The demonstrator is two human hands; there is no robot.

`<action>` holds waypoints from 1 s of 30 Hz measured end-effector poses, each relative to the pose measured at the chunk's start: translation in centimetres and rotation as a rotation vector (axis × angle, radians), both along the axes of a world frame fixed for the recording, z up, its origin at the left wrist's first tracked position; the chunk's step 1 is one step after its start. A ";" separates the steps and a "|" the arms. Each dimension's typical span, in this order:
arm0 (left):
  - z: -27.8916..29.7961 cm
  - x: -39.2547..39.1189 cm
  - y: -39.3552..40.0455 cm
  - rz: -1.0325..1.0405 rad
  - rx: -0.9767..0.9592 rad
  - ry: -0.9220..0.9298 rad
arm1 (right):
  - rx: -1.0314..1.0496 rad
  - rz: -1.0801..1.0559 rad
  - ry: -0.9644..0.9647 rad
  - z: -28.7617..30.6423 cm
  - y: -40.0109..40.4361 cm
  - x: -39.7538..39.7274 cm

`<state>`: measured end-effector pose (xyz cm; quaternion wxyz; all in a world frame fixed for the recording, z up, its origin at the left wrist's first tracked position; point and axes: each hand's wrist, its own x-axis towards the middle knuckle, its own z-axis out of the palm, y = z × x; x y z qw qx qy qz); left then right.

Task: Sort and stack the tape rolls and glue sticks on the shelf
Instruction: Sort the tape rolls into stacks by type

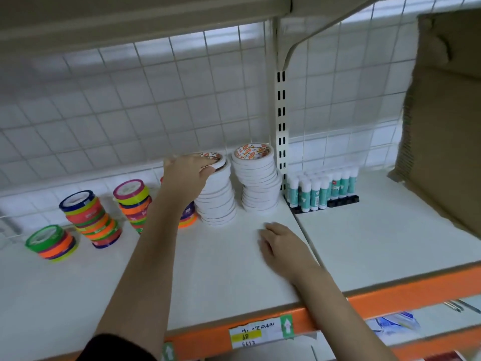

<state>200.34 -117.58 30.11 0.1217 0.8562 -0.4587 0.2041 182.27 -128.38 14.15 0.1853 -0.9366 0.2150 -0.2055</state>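
White tape roll point(217, 160) sits atop the leaning white stack point(216, 196), pinched at its rim by the left hand point(186, 175). Right hand point(279, 246) lies flat and open on the shelf point(364, 243), holding nothing. Second white stack point(259, 178) just beyond it, glue sticks point(322, 188) further right. Advice: centre the roll, press down lightly, straighten the lean before letting go.

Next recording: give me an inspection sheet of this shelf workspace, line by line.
Surface: white shelf with orange front edge.
Job's things: two leaning white tape stacks; coloured tape stacks at left; glue sticks upright in black holders.
Clutter: cardboard box at right.
Grippers: left hand grips the top roll of the left white stack; right hand rests flat on the shelf.
Cables: nothing seen.
Surroundings: wire grid backing, price label.
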 end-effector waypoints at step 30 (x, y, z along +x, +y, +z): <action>-12.7 -2.2 16.4 0.301 -0.084 0.432 | -0.021 0.012 0.037 2.0 6.6 2.1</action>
